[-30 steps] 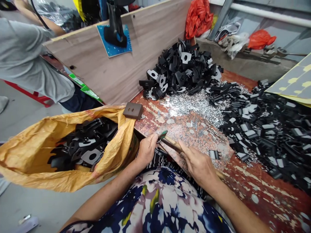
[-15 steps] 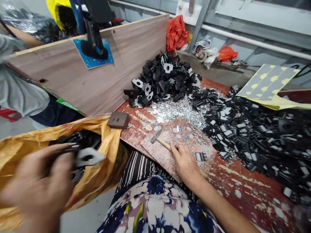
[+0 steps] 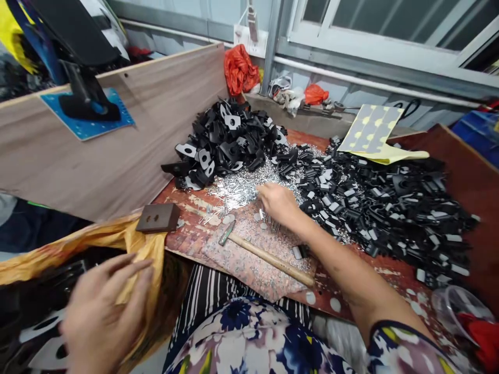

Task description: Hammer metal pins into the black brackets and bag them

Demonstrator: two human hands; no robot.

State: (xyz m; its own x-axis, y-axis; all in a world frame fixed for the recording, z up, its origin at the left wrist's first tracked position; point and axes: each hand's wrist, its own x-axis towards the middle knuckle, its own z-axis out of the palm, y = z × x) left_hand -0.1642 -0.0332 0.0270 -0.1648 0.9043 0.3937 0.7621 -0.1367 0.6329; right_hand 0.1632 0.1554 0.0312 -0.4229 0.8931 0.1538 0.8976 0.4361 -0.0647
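Observation:
My left hand point(image 3: 99, 311) hovers with spread, empty fingers over the mouth of a yellow sack point(image 3: 128, 239) that holds black plastic parts point(image 3: 42, 332). My right hand point(image 3: 277, 201) reaches forward onto the heap of small silver pins point(image 3: 237, 187), fingers curled down among them; what they pinch is hidden. A wooden-handled hammer point(image 3: 268, 257) lies loose on a speckled stone slab point(image 3: 249, 265) between the two hands. A small black clip point(image 3: 299, 251) rests on the slab beside the handle.
A big pile of black brackets point(image 3: 226, 140) sits at the back, and a wide spread of black clips point(image 3: 390, 197) covers the right. A wooden board point(image 3: 117, 150) walls off the left. A brown block point(image 3: 158, 218) sits by the sack. Yellow sticker sheet point(image 3: 374, 135) lies behind.
My right hand let go of the hammer and moved forward to the silver pins. My left hand dropped the black part into the sack and opened. The view tilted up and right.

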